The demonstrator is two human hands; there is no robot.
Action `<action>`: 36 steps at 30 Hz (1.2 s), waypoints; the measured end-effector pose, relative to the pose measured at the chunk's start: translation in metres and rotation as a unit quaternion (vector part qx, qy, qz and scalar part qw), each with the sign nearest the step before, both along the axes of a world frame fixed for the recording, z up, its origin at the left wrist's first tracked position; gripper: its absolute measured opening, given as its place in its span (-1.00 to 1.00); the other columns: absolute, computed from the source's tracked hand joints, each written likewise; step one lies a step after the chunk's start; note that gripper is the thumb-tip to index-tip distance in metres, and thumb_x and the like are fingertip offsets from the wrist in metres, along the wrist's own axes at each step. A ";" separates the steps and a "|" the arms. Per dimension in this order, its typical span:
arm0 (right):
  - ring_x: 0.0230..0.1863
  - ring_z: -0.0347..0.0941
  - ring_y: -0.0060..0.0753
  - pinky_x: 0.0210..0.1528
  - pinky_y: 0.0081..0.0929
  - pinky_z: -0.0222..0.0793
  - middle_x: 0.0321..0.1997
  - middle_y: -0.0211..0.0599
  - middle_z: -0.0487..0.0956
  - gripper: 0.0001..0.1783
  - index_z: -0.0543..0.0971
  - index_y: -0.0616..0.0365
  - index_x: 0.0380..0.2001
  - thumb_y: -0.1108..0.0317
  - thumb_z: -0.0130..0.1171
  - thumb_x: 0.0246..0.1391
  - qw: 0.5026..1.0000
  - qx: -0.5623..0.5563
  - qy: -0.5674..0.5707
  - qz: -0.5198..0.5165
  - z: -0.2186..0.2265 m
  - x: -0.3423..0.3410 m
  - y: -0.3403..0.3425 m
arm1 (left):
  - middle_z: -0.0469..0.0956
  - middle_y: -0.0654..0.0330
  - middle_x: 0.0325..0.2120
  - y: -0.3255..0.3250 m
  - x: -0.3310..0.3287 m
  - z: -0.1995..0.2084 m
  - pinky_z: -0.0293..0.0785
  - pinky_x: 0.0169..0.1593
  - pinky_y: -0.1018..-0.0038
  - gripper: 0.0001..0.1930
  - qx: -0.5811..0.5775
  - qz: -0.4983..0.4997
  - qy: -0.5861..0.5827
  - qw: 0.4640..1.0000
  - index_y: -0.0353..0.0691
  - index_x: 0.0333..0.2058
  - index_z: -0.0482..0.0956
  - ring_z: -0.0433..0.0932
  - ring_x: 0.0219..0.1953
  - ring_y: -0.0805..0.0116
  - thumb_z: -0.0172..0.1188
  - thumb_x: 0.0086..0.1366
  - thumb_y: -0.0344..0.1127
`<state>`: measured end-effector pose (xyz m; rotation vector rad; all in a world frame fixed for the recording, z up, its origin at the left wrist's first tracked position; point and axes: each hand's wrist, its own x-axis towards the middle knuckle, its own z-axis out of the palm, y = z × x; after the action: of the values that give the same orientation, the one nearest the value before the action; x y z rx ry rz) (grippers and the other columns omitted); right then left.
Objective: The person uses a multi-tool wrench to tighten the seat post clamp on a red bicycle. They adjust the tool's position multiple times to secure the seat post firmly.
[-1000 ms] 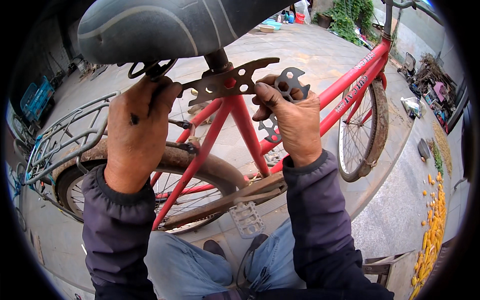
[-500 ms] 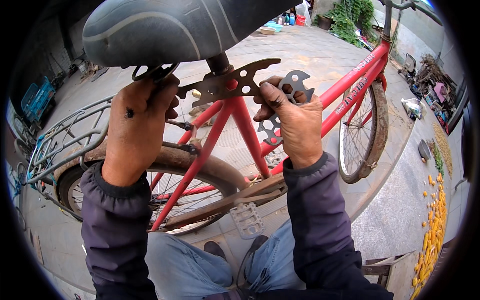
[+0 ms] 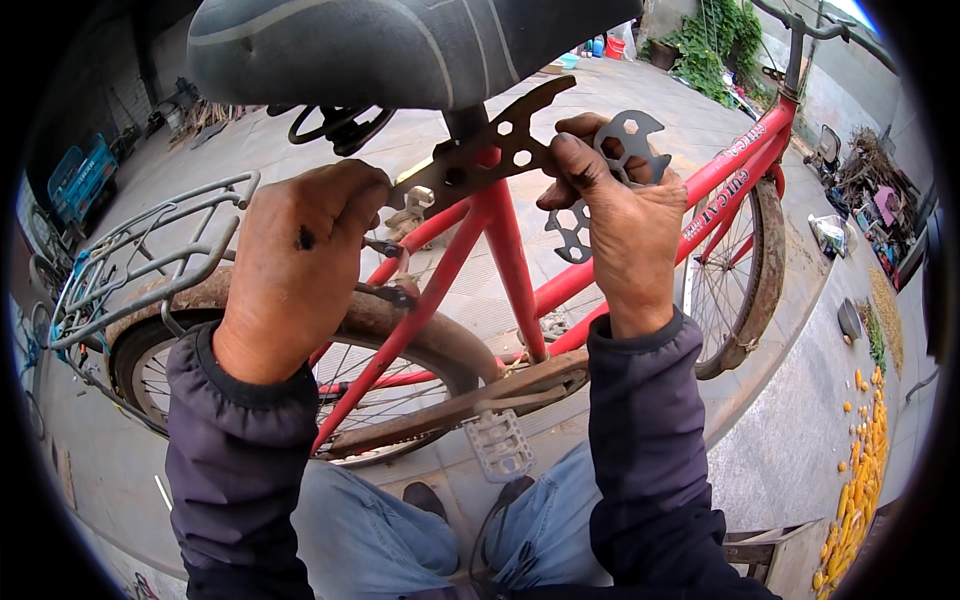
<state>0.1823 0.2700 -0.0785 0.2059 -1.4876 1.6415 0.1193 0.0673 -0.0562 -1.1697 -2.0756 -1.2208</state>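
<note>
**The wrench (image 3: 486, 150) is between your two hands**

Your left hand (image 3: 300, 250) is closed, its thumb and fingers pinching the left end of the wrench. Your right hand (image 3: 635, 230) is clamped on the dark hex tool (image 3: 618, 152), which shows above and below the fingers. The wrench also reaches your right thumb; whether it is gripped there, I cannot tell. It is tilted, right end higher, and in your view it crosses the seat post (image 3: 466, 124), under the saddle (image 3: 330, 55). Lower is the red frame (image 3: 512, 265), and to the left, the rack (image 3: 192, 255). Corn (image 3: 857, 490) lies at far right.
</note>
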 end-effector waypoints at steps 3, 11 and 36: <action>-0.53 0.45 -0.60 -0.52 -0.68 0.43 -0.48 -0.32 0.55 -0.87 0.55 0.31 -0.37 0.50 0.22 -0.02 1.000 0.012 0.025 -0.012 0.004 -0.004 0.000 | 0.42 -0.04 -0.60 -0.003 0.023 0.014 0.32 -0.46 0.37 -0.92 -0.087 0.066 0.044 0.993 -0.33 -0.40 0.51 0.37 -0.56 -0.01 0.07 0.16 -0.45; -0.54 0.47 -0.58 -0.53 -0.67 0.41 -0.48 -0.32 0.55 -0.83 0.54 0.32 -0.33 0.47 0.23 -0.02 1.000 0.003 0.024 0.003 0.000 -0.014 0.004 | 0.45 -0.01 -0.56 -0.002 0.012 0.003 0.32 -0.45 0.35 -0.93 -0.099 0.064 0.087 0.989 -0.30 -0.41 0.53 0.43 -0.52 0.00 0.09 0.15 -0.45; -0.56 0.35 -0.76 -0.57 -0.76 0.33 -0.55 -0.46 0.51 -0.85 0.54 0.29 -0.42 0.41 0.26 0.00 0.996 -0.033 -0.076 0.008 -0.032 0.003 -0.016 | 0.56 0.21 -0.43 0.011 -0.009 -0.012 0.42 -0.43 0.63 -0.84 0.300 -0.212 -0.188 0.911 -0.37 -0.27 0.49 0.48 -0.51 0.53 0.18 0.13 -0.53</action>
<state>0.1850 0.2543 -0.1103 0.0568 -1.5450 1.7498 0.1102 0.0787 -0.0678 -1.1662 -1.4970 -2.2444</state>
